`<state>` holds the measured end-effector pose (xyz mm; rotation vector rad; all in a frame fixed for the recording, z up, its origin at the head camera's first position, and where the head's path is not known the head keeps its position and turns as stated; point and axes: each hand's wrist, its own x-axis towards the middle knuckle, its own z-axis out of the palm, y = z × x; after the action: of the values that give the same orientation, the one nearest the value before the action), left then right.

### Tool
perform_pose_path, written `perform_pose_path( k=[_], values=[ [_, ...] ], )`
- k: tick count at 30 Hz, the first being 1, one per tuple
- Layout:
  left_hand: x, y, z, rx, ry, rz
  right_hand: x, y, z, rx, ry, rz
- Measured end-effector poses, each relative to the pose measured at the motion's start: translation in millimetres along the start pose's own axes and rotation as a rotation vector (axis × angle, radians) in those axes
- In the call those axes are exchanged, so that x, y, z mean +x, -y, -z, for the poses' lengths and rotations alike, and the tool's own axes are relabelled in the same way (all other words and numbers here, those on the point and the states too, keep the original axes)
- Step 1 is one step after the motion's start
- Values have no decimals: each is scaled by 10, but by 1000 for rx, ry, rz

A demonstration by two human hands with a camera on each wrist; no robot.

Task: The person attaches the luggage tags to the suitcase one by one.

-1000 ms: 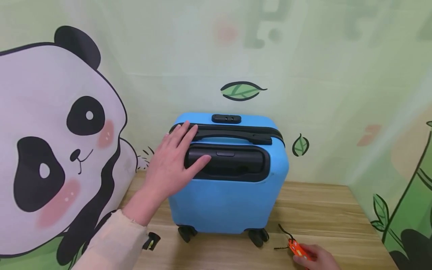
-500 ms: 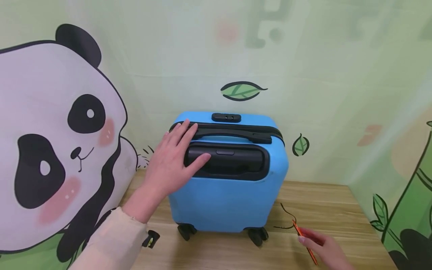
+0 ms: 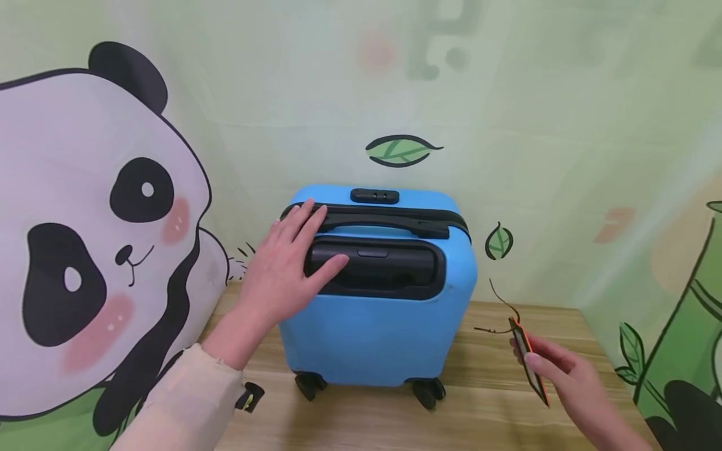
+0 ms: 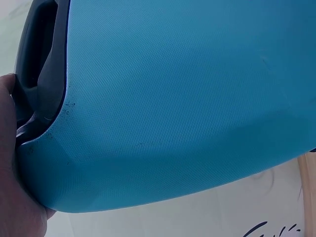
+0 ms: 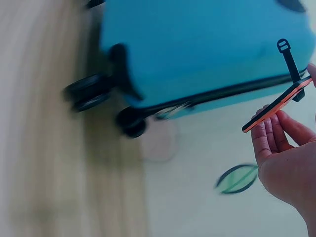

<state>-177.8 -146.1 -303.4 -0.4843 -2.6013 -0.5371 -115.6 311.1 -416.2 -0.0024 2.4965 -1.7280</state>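
A light blue suitcase point(image 3: 366, 341) stands upright on its black wheels, its black carry handle point(image 3: 378, 220) running across the top. My left hand point(image 3: 276, 275) rests on the top left corner, fingers extended over the end of the handle and thumb across the black recessed panel point(image 3: 389, 269). To the right of the case, my right hand point(image 3: 572, 379) pinches an orange-edged luggage tag point(image 3: 529, 363) between thumb and fingers, apart from the suitcase. In the right wrist view the tag point(image 5: 276, 107) appears nearly edge-on, and its black buckled strap point(image 5: 290, 60) hangs loose and unfastened.
The suitcase stands on a wood-grain surface point(image 3: 479, 419). Behind it hangs a pale green printed cloth point(image 3: 564, 156) with leaves and a large panda on the left. A black combination lock point(image 3: 375, 196) sits on the suitcase top.
My right hand has lifted the luggage tag up and to the right, turning its face away until mostly the edge shows. The left hand stays on the suitcase corner.
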Motion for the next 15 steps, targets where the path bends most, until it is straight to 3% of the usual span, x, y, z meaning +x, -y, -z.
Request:
perform_pose_path(
  k=[4, 9, 15],
  values=[
    [0, -1, -5, -3, -3, -2, -27, 264, 52, 19, 23, 138],
    [5, -9, -3, -5, 3, -4, -46, 540, 63, 153, 117, 275],
    [11, -10, 6, -6, 12, 4, 9, 823, -68, 349, 250, 308]
  ],
)
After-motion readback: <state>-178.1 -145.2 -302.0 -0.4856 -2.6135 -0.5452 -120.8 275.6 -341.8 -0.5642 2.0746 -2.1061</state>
